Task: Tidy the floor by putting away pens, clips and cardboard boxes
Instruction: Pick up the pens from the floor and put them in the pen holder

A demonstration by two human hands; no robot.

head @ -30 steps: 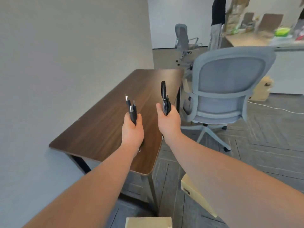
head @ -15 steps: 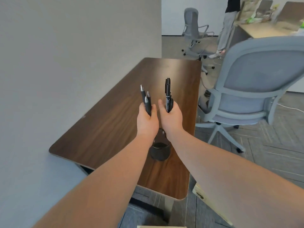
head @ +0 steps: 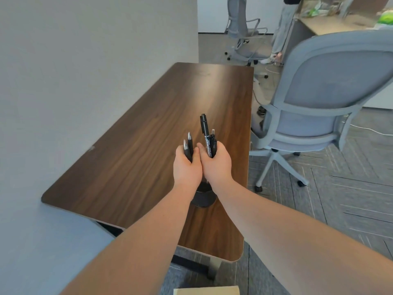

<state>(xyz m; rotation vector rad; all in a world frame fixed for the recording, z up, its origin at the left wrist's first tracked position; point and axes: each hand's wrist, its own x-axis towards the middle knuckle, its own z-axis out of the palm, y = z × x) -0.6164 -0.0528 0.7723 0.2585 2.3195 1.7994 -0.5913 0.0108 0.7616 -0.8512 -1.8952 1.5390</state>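
Observation:
My left hand grips two black pens with silver tips, held upright. Touching it on the right, my right hand grips a black marker and shorter black pens, also upright. Both hands hover over the dark wooden desk. Directly below them a black round pen cup stands on the desk, mostly hidden by my wrists. The top of a cardboard box shows at the bottom edge, on the floor.
A grey wall runs along the desk's left side. A grey office chair stands close to the desk's right edge. Farther back are a second chair, a standing person's legs and a cluttered light desk.
My hands have come together until they touch, both still holding pens. The view moved forward over the desk, and the pen cup came into sight beneath my wrists.

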